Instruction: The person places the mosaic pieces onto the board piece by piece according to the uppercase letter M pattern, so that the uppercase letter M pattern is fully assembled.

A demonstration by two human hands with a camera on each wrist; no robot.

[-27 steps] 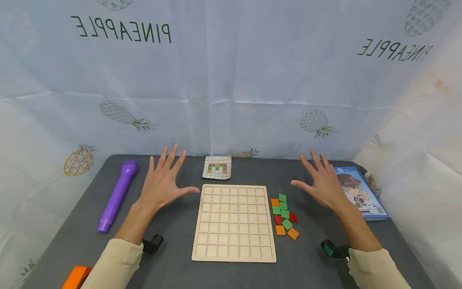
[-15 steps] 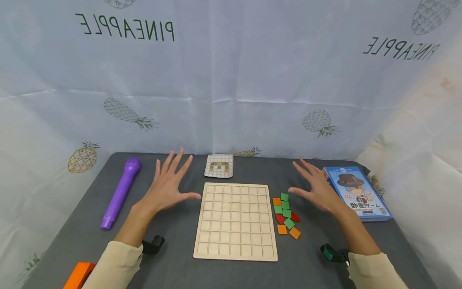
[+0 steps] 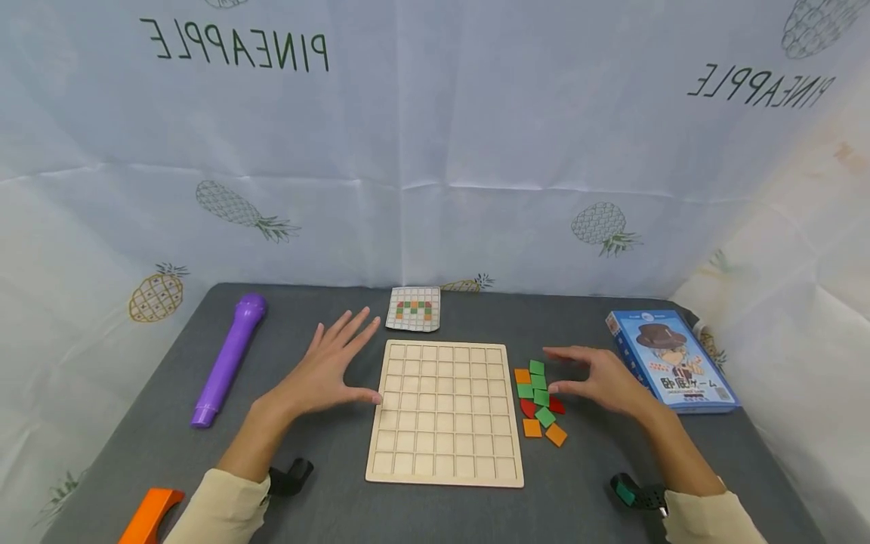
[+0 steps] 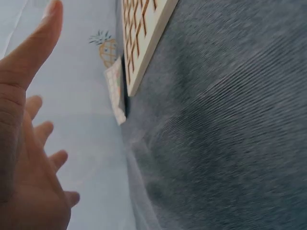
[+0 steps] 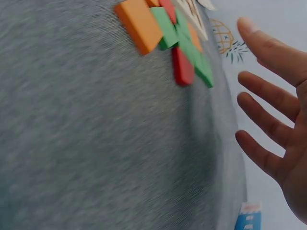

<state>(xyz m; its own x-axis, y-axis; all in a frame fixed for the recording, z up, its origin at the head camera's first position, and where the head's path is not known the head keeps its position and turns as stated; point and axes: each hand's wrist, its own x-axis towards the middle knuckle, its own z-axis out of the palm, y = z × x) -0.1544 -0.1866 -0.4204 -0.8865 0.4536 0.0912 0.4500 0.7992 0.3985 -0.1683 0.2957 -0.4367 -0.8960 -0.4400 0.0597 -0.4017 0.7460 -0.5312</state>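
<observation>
A pale wooden grid board (image 3: 445, 412) lies in the middle of the dark table, its cells bare. Along its right side is a loose cluster of green tiles (image 3: 541, 397), orange tiles (image 3: 532, 428) and red pieces with a curved edge (image 3: 528, 409). My right hand (image 3: 601, 381) hovers just right of these pieces, thumb and fingers apart with nothing between them; the right wrist view shows the fingers (image 5: 268, 93) spread. On the other side, my left hand (image 3: 326, 378) is spread in the air, its thumb tip overlapping the board's left edge in the head view.
Behind the board lies a small card (image 3: 413, 309) printed with a coloured grid pattern. A purple microphone-shaped stick (image 3: 227, 363) is at the left, an orange object (image 3: 151, 516) at the front left. A blue game box (image 3: 673, 361) sits at the right, with a pineapple-print curtain (image 3: 435, 151) behind.
Both hands have come down and nearer the person. The right hand has moved left to the tiles, its fingers drawing closer together. The left hand has shifted slightly right.
</observation>
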